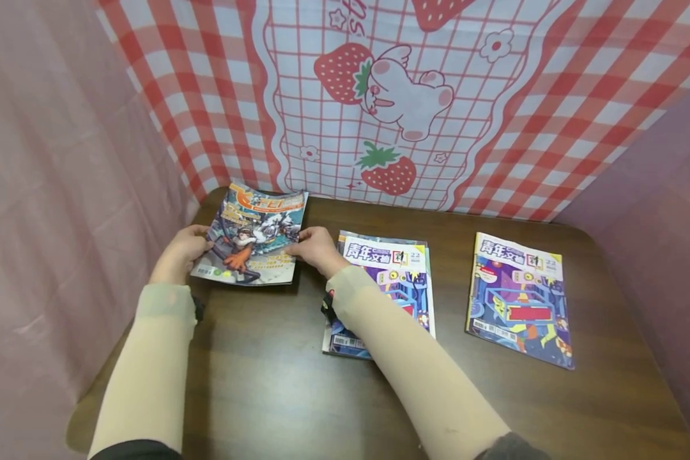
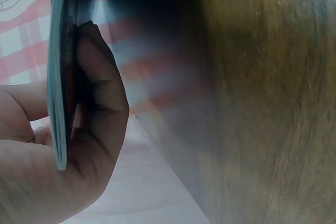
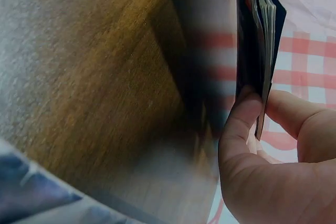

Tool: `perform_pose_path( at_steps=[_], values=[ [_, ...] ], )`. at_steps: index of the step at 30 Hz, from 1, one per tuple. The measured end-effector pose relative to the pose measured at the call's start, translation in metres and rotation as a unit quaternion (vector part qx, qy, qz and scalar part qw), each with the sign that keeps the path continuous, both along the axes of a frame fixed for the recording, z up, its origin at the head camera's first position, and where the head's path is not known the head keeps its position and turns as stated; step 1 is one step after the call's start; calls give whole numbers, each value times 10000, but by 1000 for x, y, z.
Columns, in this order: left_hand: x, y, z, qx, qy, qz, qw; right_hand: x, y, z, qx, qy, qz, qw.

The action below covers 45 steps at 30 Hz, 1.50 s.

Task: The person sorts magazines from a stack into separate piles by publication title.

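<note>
Above the left part of the table, a magazine [image 1: 253, 236] with an orange title and a cartoon figure is held by both hands. My left hand [image 1: 183, 252] grips its left edge, thumb on the cover and fingers underneath, as the left wrist view shows around the page edges [image 2: 59, 93]. On the opposite edge, my right hand [image 1: 317, 249] pinches the magazine [image 3: 268, 30] between thumb and fingers. Below it in both wrist views is the wood tabletop. Partly under my right forearm lies a stack of magazines [image 1: 416, 271], its top cover purple and white.
Farther right lies another purple-and-white magazine [image 1: 520, 300] on the brown wooden table [image 1: 264, 390]. A red-checked cloth with strawberries [image 1: 391, 96] hangs along the back edge. Pink curtains [image 1: 63, 191] close off the left side.
</note>
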State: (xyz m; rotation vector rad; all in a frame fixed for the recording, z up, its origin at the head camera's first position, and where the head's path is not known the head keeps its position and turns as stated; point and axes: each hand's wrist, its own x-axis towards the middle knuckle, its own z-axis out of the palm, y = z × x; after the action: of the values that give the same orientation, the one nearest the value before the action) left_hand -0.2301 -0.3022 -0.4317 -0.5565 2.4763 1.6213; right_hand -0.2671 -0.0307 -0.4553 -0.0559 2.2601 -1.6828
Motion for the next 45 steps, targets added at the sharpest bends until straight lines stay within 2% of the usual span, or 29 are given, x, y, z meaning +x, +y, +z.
perform_pose_path(
  at_steps=[5, 10, 19, 25, 29, 33, 36, 42, 45],
  values=[
    [-4, -3, -6, -31, 53, 57, 10000, -1, -4, -1, 348, -35, 11, 9994],
    [-5, -4, -12, -93, 122, 189, 9997, -3, -7, -3, 899, 164, 65, 9958],
    [-3, -1, -9, -544, 188, 214, 9981, -5, -8, -9, 890, 50, 222, 9958],
    [-5, -5, -13, -783, 50, 395, 9961, -6, -7, -13, 982, -97, 251, 9948],
    [-3, -10, -15, -960, 121, 431, 9944, -6, -7, -12, 1091, -68, 346, 9934],
    [3, -9, -15, -1366, 108, 390, 9898, -6, -4, -11, 1059, -103, 331, 9938],
    [6, -7, -13, -1716, 11, 471, 9840, -6, -2, -10, 947, -156, 290, 9950],
    [7, -4, -11, -2230, -48, 557, 9732, -6, 3, -8, 857, -104, 345, 9957],
    [7, -2, -8, -2335, -20, 531, 9709, -5, 6, -7, 940, 53, 386, 9948]
  ],
)
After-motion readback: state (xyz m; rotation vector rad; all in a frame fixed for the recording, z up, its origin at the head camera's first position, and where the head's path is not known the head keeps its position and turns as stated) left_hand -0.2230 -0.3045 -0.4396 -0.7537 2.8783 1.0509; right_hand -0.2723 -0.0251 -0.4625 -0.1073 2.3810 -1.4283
